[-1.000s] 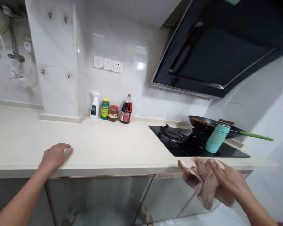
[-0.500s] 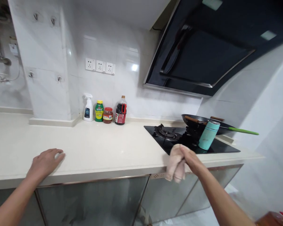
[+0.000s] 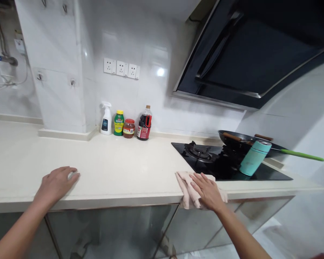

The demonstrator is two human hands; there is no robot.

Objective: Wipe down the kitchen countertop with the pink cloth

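Note:
My right hand [image 3: 207, 190] lies flat on a pale pink cloth [image 3: 187, 187], fingers stretched out over it. The cloth rests on the counter's front edge beside the cooktop, with part hanging over. On the left, my left hand [image 3: 56, 182] rests on the cream countertop [image 3: 118, 169], its fingers loosely curved and the thumb apart from them. A pale patch shows in the gap between thumb and fingers. To the right of the cloth is the black glass cooktop [image 3: 232, 176], with a turquoise flask [image 3: 255, 158] standing on it.
Along the wall stand a white spray bottle [image 3: 106, 119], a green bottle with a yellow cap [image 3: 119, 123], a red-lidded jar [image 3: 129, 129] and a dark sauce bottle [image 3: 144, 124]. A wok [image 3: 233, 138] sits behind the flask. Above hangs a range hood [image 3: 248, 57].
My right hand has brought the bunched, hanging cloth down onto the counter edge, where it is spread out under the palm. My left hand stays in place on the counter.

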